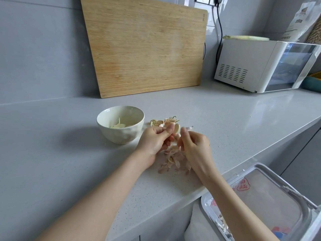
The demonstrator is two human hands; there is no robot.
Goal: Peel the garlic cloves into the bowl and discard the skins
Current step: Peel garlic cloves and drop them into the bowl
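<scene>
With a garlic clove (176,128) pinched in the left hand (156,140) and a skin strip (189,127) pinched by the right hand (194,145), the clove could be dropped into the skin pile (173,160).

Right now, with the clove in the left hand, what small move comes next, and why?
Probably swing the left hand to the bowl and drop the clove in: it looks bare, the right hand pinches a skin strip apart from it, and the bowl stands close beside.

Grey wall (43,49), pale speckled countertop (225,119), wooden cutting board (144,54) leaning against it, white appliance (243,63) right
</scene>
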